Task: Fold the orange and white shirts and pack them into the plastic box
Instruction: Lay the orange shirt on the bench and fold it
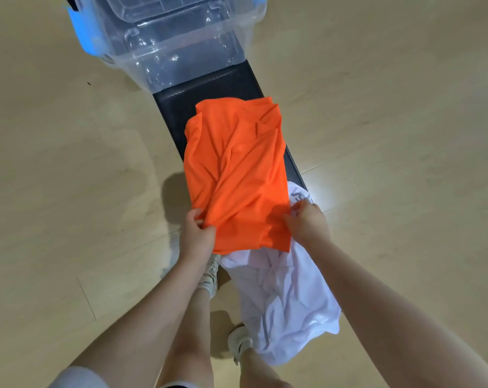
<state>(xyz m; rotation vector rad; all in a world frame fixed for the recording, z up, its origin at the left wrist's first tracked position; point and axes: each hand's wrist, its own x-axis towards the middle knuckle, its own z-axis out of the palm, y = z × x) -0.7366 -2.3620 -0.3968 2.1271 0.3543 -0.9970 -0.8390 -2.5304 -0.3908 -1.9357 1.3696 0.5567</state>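
Observation:
A partly folded orange shirt (234, 169) lies on a narrow black bench (181, 105). My left hand (196, 233) is shut on its near left corner. My right hand (307, 222) pinches its near right edge, where the white shirt (282, 298) also shows. That white shirt lies crumpled under the orange one's near end and hangs off the bench over my legs. A clear plastic box (178, 49) with blue latches stands open on the bench's far end, and nothing shows inside it.
Light wooden floor (69, 177) surrounds the bench on both sides. My two feet in white shoes (210, 273) stand by the bench's near end. A second clear part, perhaps the lid (164, 7), leans at the box's far side.

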